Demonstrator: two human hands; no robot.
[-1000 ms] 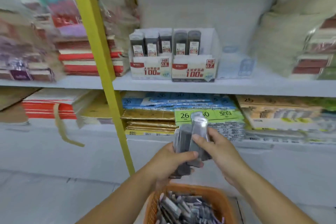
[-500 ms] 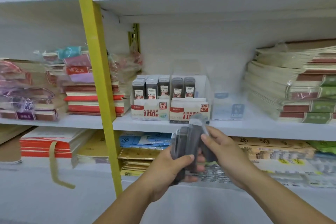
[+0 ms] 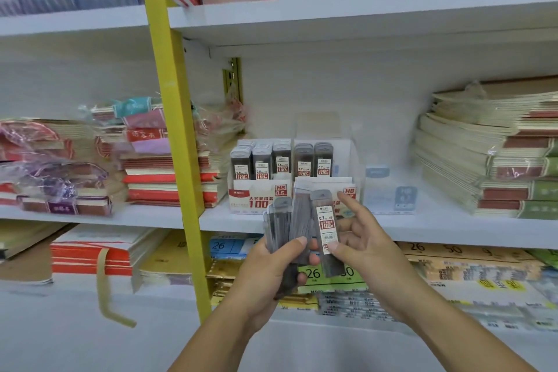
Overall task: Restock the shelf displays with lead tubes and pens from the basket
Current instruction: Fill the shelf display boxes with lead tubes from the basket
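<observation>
My left hand (image 3: 271, 266) grips a fanned bunch of dark grey lead tubes (image 3: 283, 226) in front of the shelf. My right hand (image 3: 359, 238) pinches one tube (image 3: 326, 226) with a red and white 0.7 label, thumb on its lower part, fingers behind it. On the middle shelf stand two white display boxes: the HB 0.5 box (image 3: 259, 195) holds three rows of tubes, and the HB 0.7 box (image 3: 350, 190), partly hidden by the held tubes, shows two rows. The basket is out of view.
A yellow upright post (image 3: 172, 118) divides the shelving left of the boxes. Wrapped notebook stacks (image 3: 489, 154) fill the right of the middle shelf, and red-edged stacks (image 3: 169, 172) sit on the left. A small clear box (image 3: 389, 190) stands right of the displays. Paper packs lie on the lower shelf.
The view has risen from the basket to the shelf. Both hands came up with the tubes, and my right hand has drawn one labelled tube apart from the bunch.
</observation>
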